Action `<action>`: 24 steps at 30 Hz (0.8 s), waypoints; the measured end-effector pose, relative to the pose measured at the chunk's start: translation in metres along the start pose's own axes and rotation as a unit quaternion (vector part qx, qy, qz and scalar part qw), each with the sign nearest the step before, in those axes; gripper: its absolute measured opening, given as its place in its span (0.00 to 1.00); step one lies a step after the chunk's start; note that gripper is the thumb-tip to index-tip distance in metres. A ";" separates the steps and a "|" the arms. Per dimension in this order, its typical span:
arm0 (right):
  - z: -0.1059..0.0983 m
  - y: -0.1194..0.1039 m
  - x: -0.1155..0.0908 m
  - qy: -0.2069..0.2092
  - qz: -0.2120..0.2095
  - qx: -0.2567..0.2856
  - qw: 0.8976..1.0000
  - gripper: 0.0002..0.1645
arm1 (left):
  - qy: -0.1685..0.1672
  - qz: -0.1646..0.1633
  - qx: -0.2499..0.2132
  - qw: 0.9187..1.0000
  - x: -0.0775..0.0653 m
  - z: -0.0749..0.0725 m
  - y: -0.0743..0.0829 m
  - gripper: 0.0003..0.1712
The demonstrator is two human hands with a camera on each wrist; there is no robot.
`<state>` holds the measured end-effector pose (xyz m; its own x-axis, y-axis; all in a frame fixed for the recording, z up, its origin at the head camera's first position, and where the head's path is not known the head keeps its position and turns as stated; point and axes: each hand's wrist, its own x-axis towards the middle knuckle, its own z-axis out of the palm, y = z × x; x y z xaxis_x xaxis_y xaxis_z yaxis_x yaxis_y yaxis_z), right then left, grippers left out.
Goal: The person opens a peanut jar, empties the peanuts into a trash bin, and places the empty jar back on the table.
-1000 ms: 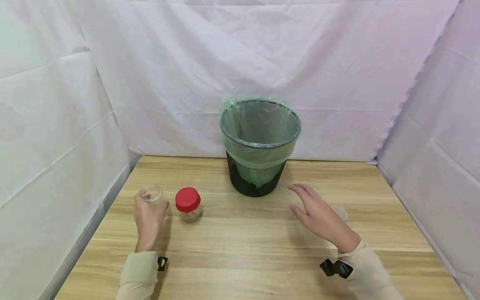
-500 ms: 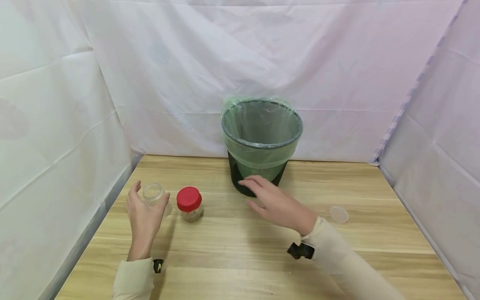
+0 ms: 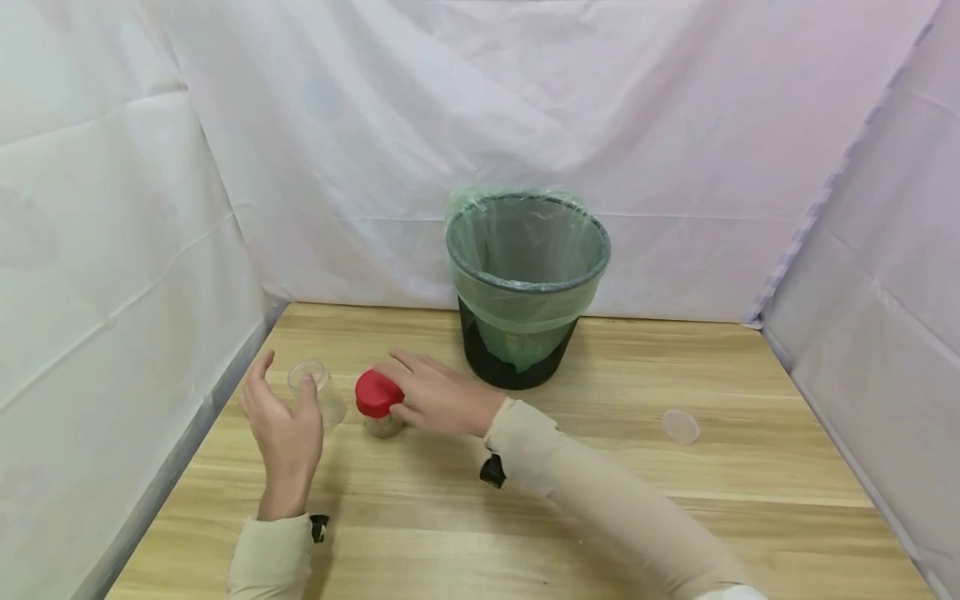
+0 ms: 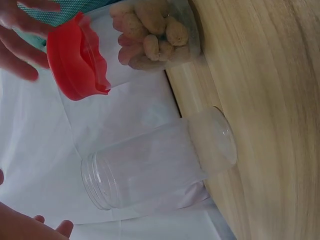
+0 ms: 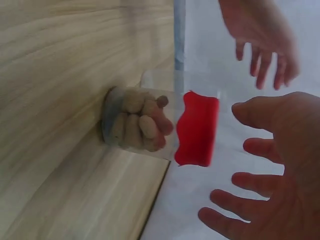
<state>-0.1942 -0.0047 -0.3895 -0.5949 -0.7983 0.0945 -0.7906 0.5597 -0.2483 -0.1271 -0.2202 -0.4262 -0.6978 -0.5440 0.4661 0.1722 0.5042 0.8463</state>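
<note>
A clear jar (image 4: 155,162) without a lid stands upright at the left of the table; nothing shows inside it. My left hand (image 3: 287,437) is beside this jar, fingers spread and apart from its wall. Just to the right stands a second clear jar (image 5: 135,122), partly filled with what look like unshelled peanuts (image 4: 162,32) and topped by a wavy-edged red lid (image 3: 373,392). My right hand (image 3: 446,400) reaches to that lid from the right. Its fingers are spread, with a small gap to the lid in the right wrist view.
A black mesh bin (image 3: 517,367) lined with a green bag (image 3: 517,308) stands at the back centre of the wooden table (image 3: 480,517). A small translucent disc (image 3: 681,427) lies on the right side. White cloth (image 3: 337,125) hangs around the back and sides.
My right hand has swept left across the table, from beside the disc to the red lid. My left hand has let go of the lidless jar and drawn slightly back.
</note>
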 end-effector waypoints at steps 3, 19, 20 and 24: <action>0.007 0.001 0.016 -0.015 -0.001 -0.005 1.000 0.39 | 0.009 0.023 -0.009 1.000 -0.002 0.001 -0.001 0.32; 0.020 0.016 0.010 -0.017 0.052 0.029 0.998 0.35 | -0.002 0.071 -0.017 0.997 -0.007 0.010 0.003 0.29; 0.018 0.019 0.006 -0.014 0.057 0.032 0.998 0.35 | -0.006 0.071 -0.016 0.997 -0.008 0.011 0.003 0.29; 0.014 0.028 -0.015 0.002 0.077 0.040 0.996 0.34 | -0.027 0.062 -0.018 0.998 -0.010 0.015 0.009 0.30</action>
<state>-0.2054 0.0195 -0.4116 -0.7093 -0.7029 0.0536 -0.6758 0.6564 -0.3354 -0.1290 -0.2006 -0.4269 -0.7060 -0.4410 0.5541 0.2841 0.5404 0.7920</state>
